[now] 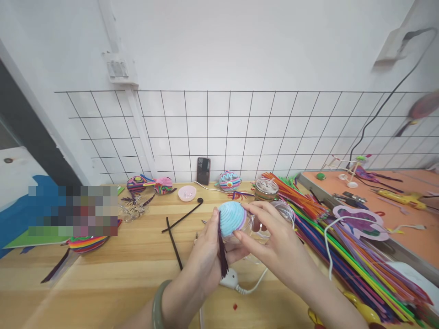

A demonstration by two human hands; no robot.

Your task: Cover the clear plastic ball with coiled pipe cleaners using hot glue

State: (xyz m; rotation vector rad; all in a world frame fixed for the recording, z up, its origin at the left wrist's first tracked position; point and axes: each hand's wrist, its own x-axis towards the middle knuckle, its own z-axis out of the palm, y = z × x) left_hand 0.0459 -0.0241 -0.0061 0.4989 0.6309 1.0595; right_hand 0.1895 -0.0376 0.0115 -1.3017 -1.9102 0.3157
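My left hand (206, 256) is closed around a light blue fuzzy dome (232, 217) wound from pipe cleaner, with a dark purple pipe cleaner (222, 253) hanging down from it across my palm. A green bangle sits on that wrist. My right hand (274, 240) pinches the right side of the same piece, where a clear plastic shell (258, 227) shows under the blue dome. Both hands hover just above the wooden table (130, 274).
A big pile of coloured pipe cleaners (343, 246) lies to the right. Finished striped balls (229, 180), a pink bowl (187, 193), a tape roll (266, 187), a phone (203, 170), loose black pipe cleaners (174, 242) and a white cable (240, 283) lie around. A glue gun (401, 197) rests on the orange mat.
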